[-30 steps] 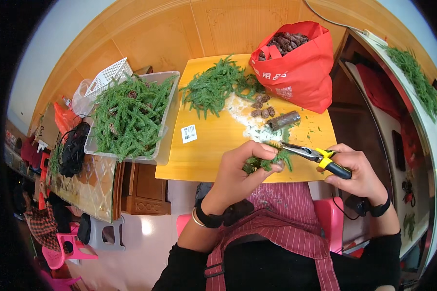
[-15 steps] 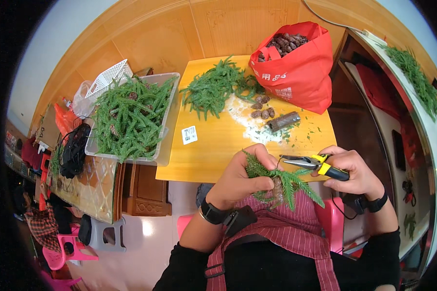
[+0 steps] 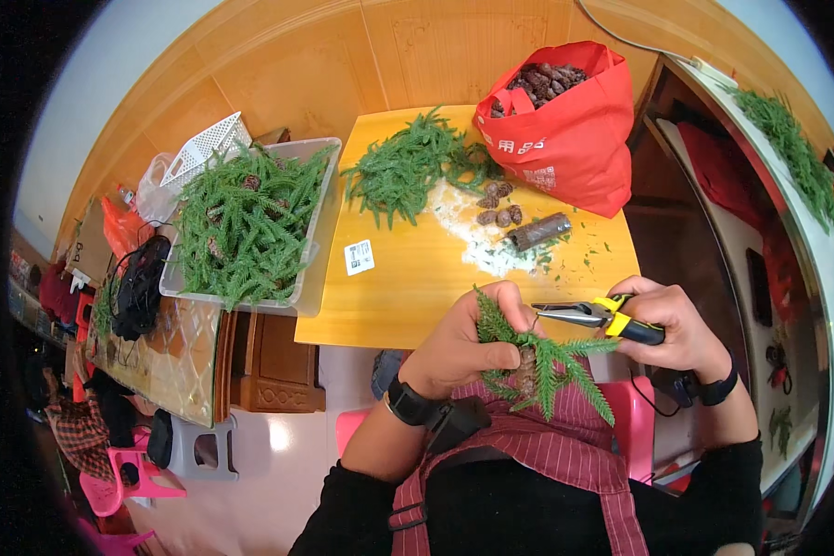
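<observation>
Over my apron, just off the table's near edge, my left hand (image 3: 477, 341) pinches a green artificial pine sprig (image 3: 573, 371) between thumb and fingers. A brown pine cone (image 3: 526, 372) sits among its needles. My right hand (image 3: 672, 324) is wrapped round long-nose pliers (image 3: 612, 320) with yellow and black handles. The plier jaws point left, with their tips at a thin dark wire (image 3: 534, 320) above the sprig, close to my left thumb. Whether the jaws grip the wire is too small to tell.
On the yellow table (image 3: 343, 310) lie a pile of green sprigs (image 3: 408, 167), loose pine cones (image 3: 500, 218), a dark brown cylinder (image 3: 540, 232) and white powder. A red bag (image 3: 574, 139) of cones stands far right. Left is a plastic bin (image 3: 322, 213) full of sprigs.
The sprig has turned slightly, so its cone and lower fronds show more. The pliers remain by the wire, and both hands keep their holds. The view has shifted a little.
</observation>
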{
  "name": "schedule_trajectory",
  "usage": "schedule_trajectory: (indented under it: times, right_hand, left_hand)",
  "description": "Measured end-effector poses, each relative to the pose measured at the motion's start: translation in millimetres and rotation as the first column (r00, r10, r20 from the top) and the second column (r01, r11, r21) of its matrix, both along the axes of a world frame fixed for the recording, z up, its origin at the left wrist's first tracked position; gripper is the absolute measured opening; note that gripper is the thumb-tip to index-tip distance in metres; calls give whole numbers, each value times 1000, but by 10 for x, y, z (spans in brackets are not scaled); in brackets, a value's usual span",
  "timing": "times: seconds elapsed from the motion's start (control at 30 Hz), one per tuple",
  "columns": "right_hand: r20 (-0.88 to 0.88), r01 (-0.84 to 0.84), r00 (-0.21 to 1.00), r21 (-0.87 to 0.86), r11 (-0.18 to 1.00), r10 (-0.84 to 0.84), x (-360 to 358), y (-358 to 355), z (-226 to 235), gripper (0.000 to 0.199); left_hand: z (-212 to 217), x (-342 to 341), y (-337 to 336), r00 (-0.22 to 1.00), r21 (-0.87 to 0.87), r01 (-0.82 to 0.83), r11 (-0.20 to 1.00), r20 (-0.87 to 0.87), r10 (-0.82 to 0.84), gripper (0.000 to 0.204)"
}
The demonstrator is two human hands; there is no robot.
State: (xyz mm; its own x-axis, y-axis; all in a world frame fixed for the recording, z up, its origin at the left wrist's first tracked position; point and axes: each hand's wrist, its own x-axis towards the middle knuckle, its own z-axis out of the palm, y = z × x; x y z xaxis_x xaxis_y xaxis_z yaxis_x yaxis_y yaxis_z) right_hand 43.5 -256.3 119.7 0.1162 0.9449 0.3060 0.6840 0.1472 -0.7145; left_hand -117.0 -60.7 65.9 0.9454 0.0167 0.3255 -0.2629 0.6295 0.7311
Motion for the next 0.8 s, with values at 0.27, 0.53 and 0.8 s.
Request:
schedule_trajectory:
  times: [0.27,0.53,0.8]
  right_hand:
    - [19,40,999,10,999,-40,-48,-14,47,16]
    - [136,201,973,-82,976,-189,-78,-90,103,12]
    - [133,177,976,-17,984,-173,-108,-44,91,13]
  left_hand:
    - [-5,-5,20,999,34,-43,999,6,43,32]
    - [178,-18,97,817,679,-544,493,293,496,23]
    - [125,-39,61,782,602,-605,521,325,532,23]
